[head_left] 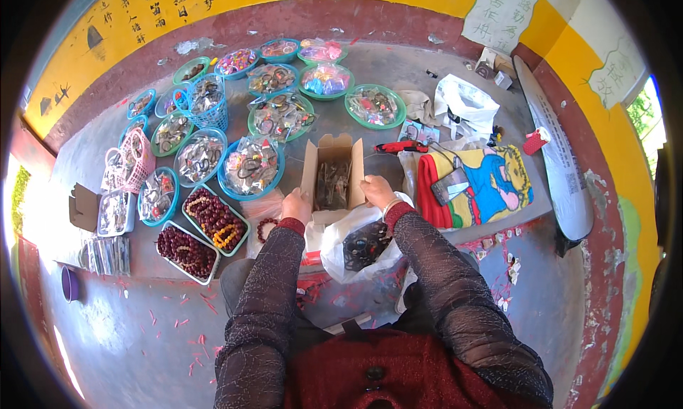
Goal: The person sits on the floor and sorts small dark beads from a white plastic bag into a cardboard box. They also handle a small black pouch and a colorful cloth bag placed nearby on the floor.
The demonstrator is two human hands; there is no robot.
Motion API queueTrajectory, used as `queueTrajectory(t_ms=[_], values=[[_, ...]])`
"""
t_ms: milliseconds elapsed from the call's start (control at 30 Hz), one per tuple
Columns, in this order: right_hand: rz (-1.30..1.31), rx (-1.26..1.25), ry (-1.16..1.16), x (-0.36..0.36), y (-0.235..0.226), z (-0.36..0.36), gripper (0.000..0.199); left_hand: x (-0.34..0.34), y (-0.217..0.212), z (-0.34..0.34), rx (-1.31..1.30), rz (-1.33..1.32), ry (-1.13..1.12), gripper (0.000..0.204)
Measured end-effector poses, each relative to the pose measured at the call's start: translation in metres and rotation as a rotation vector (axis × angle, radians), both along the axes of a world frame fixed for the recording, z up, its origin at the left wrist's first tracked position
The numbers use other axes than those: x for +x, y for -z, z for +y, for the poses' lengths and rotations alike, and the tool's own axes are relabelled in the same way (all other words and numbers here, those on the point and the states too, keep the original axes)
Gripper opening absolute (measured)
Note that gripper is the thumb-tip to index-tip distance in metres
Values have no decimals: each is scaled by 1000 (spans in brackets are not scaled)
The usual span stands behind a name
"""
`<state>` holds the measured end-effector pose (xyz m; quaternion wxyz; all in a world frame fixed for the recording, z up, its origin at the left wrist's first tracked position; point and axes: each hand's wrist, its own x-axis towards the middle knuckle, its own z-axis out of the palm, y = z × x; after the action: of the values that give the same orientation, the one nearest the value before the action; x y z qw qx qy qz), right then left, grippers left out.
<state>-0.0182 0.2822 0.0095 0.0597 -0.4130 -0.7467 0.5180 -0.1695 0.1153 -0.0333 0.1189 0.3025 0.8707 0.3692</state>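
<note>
An open cardboard box (311, 168) stands in front of me with its flaps up. Dark items in clear plastic (333, 185) lie inside it. My left hand (296, 205) is closed on the box's near left side. On the right side, my right hand (378, 192) grips the box near its edge, a bracelet at the wrist. Just below my right hand, an open white plastic bag (333, 251) holds dark, small, tangled pieces. A dark red bead bracelet (266, 229) lies left of my left hand.
Several round baskets of packaged trinkets, such as a blue basket (277, 185), crowd the left and back. Two trays (210, 281) hold bead bracelets. At right are a colourful folded blanket (498, 185), a white bag (466, 99) and a long pale board (551, 145). Red scraps litter the floor.
</note>
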Motion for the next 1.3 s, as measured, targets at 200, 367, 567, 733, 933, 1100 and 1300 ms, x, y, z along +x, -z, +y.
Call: queueTrajectory(t_ms=[200, 367, 567, 733, 933, 1100, 1300], values=[[167, 238, -122, 20, -32, -14, 27, -34, 66, -4, 169, -358, -19, 33], [199, 205, -341, 70, -79, -57, 28, -26, 15, -11, 175, -256, -66, 44], [166, 131, -614, 132, -45, -130, 24, -40, -32, -51, 349, -313, -269, 38], [177, 233, -985, 154, -3, -176, 23, -65, 48, -88, -122, 467, 12, 21], [14, 314, -1068, 154, -19, -191, 19, 21, 143, -109, -330, 251, 285, 15], [114, 304, -980, 160, -9, -186, 18, 91, 102, -97, 24, -1090, -292, 21], [-100, 435, -991, 156, -5, -184, 18, 69, 99, -70, 383, -792, -263, 22]])
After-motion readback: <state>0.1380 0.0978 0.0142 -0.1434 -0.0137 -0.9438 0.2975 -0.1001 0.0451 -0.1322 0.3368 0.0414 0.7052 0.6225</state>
